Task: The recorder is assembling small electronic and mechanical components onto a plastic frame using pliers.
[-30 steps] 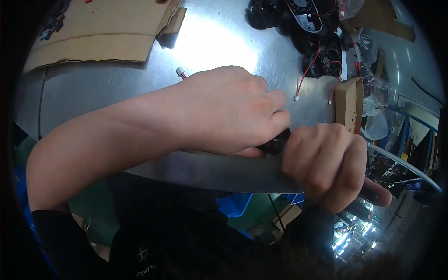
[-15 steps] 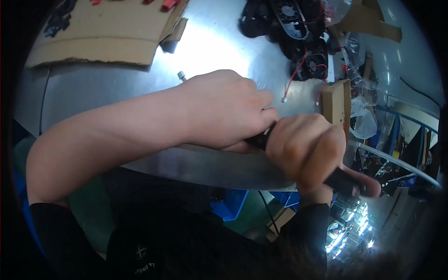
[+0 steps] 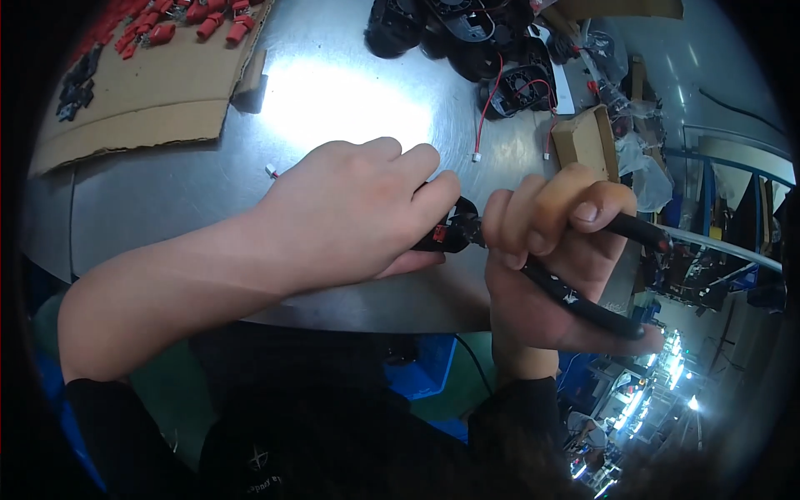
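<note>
My left hand (image 3: 354, 208) is closed around a black plastic part (image 3: 452, 237) with a bit of red on it; the palm and fingers hide most of its shape. A white plug on a wire (image 3: 272, 171) pokes out behind the wrist. In my right hand (image 3: 554, 221) is a pair of pliers with black handles (image 3: 583, 307), spread apart, one under the curled fingers and the other along the thumb. Their metal head meets the end of the black part, where I cannot make out exactly what the jaws touch.
Black fan units (image 3: 517, 87) with red wires and white plugs lie at the far right of the metal table (image 3: 375, 304). A cardboard sheet (image 3: 142, 125) at far left carries red pieces (image 3: 208, 25) and small black pieces (image 3: 77, 87). An open cardboard box (image 3: 587, 142) stands right.
The pliers' handles have spread apart, and my right hand has turned so its fingers and thumb show. The black part is more exposed at my left fingers. The whole view has shifted.
</note>
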The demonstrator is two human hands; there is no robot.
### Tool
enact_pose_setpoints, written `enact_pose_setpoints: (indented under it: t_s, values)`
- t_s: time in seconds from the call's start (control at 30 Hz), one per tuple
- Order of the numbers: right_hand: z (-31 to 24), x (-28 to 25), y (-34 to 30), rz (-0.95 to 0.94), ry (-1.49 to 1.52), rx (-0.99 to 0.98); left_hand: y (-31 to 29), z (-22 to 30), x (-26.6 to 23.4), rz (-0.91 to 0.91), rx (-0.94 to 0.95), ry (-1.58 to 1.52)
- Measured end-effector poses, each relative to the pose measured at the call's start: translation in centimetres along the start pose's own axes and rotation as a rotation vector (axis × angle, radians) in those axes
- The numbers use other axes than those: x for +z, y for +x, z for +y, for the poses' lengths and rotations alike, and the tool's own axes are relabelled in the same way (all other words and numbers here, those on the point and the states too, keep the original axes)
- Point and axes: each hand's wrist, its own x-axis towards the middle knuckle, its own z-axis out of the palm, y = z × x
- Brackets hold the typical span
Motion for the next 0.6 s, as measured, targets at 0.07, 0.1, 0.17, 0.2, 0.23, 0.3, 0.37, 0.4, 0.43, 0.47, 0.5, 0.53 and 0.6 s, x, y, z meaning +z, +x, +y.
enact_pose_setpoints:
  t_s: [0.07, 0.1, 0.17, 0.2, 0.23, 0.3, 0.37, 0.4, 0.43, 0.47, 0.5, 0.53, 0.6]
  values:
    - [0.1, 0.1, -0.1, 0.015, -0.01, 0.021, 0.0, 0.1, -0.1, 0.002, -0.002, -0.001]
    - [0.2, 0.0, -0.1, 0.012, -0.003, 0.015, 0.0, 0.2, -0.1, -0.001, 0.006, 0.002]
    - [0.4, 0.1, -0.2, 0.011, 0.007, 0.012, 0.0, 0.3, 0.0, -0.008, 0.011, 0.002]
    - [0.5, 0.2, -0.2, 0.023, 0.015, 0.015, 0.0, 0.4, 0.0, 0.0, 0.004, 0.015]
    - [0.6, 0.3, -0.3, 0.034, 0.024, 0.018, 0.0, 0.5, 0.1, 0.008, -0.002, 0.027]
    - [0.6, 1.1, -0.3, 0.055, 0.019, 0.014, -0.2, 0.5, -0.1, 0.021, -0.001, 0.032]
    - [0.7, 1.4, -0.4, 0.081, 0.015, 0.008, -0.3, 0.6, -0.1, 0.029, 0.004, 0.036]
    - [0.7, 1.4, -0.5, 0.072, 0.002, -0.025, -0.2, 0.7, -0.1, 0.022, -0.001, 0.043]
    - [0.8, 1.4, -0.5, 0.063, -0.014, -0.058, 0.0, 0.8, -0.1, 0.016, -0.005, 0.05]
    - [1.0, 1.5, -0.6, 0.065, -0.01, -0.055, -0.2, 0.9, -0.1, 0.012, -0.008, 0.049]
    - [1.2, 1.6, -0.7, 0.051, -0.042, -0.098, -0.3, 1.1, -0.1, -0.029, -0.062, 0.013]
    - [1.5, 1.7, -0.8, 0.036, -0.075, -0.142, -0.4, 1.2, -0.2, -0.069, -0.115, -0.023]
    - [2.2, 1.8, -1.1, 0.028, -0.085, -0.172, -0.5, 1.0, -0.1, -0.041, -0.126, -0.02]
